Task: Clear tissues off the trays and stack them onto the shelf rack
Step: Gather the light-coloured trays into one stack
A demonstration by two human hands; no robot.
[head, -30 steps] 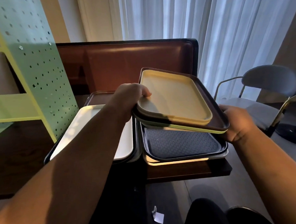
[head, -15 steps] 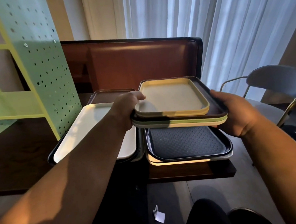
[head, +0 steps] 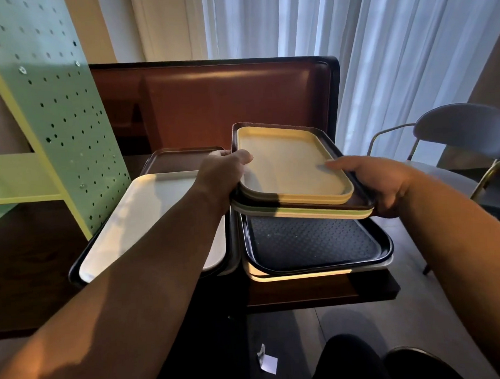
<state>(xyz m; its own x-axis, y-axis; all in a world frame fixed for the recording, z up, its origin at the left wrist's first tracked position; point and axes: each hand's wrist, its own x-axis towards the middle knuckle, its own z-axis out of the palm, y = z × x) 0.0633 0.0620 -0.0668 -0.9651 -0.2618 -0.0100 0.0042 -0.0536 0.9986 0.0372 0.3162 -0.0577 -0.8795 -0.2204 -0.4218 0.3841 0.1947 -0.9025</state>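
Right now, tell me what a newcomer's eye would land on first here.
First, the stack of trays held in mid-air at centre, cream one on top, gripped by the left hand and right hand. Below it on the table sit a black textured tray and, to its left, a white tray. The green perforated shelf rack stands at far left.

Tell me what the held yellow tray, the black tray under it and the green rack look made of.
Yellow tray: likely smooth moulded plastic, with a soft sheen and rounded rim. Black tray: plastic too, its floor covered in a raised grid texture. Green rack: seemingly painted sheet metal, perforated with holes, screw heads showing.
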